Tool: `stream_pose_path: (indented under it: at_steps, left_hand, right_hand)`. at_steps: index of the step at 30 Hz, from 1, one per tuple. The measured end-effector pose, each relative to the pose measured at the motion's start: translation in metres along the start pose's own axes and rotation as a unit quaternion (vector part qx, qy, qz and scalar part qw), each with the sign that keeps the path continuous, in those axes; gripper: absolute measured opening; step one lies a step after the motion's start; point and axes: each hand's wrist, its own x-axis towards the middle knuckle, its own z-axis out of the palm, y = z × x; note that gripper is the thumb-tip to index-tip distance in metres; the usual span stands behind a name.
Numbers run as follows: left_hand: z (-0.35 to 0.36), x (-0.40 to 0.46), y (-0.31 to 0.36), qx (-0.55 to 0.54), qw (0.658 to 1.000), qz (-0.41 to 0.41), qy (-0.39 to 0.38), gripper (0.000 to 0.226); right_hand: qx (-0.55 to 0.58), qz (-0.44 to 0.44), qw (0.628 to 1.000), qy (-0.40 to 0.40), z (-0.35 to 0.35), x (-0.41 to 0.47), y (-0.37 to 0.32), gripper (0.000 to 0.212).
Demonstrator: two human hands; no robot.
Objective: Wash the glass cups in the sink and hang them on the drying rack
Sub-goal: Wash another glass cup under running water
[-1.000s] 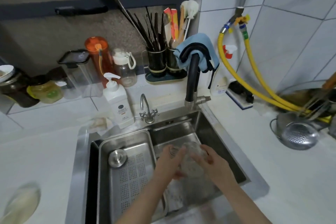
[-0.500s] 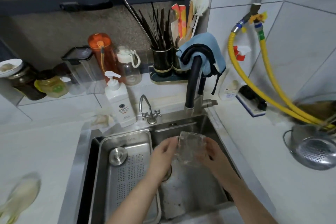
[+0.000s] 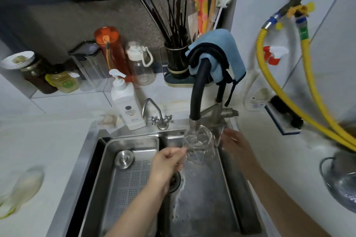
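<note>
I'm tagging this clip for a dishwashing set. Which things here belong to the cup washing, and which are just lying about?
In use: glass cup, left hand, right hand, black faucet, sink.

Lying about: soap bottle, blue cloth, orange bottle, utensil holder, yellow hoses, colander.

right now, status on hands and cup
Left hand pinching cup at its rim, under running tap. Right hand beside cup, blurred, grip unclear. Nothing blocking; rack not in view.
</note>
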Motion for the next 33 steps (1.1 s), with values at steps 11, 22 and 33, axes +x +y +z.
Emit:
stream_pose_path:
  at_steps: [11, 22, 33]
  left_hand:
    - [0.002, 0.012, -0.011, -0.004, 1.0, -0.008, 0.011, 0.011]
    - [0.0, 0.012, -0.014, -0.037, 0.999, -0.025, 0.009, 0.015]
    - [-0.008, 0.012, -0.014, -0.03, 0.999, -0.029, 0.02, 0.009]
  right_hand:
    - [-0.258, 0.016, 0.962, 0.081, -0.035, 0.135, 0.017, 0.012]
    - [-0.278, -0.015, 0.954, 0.109, -0.039, 0.153, 0.034, 0.028]
    - [-0.251, 0.005, 0.959, 0.131, -0.039, 0.156, 0.038, 0.031]
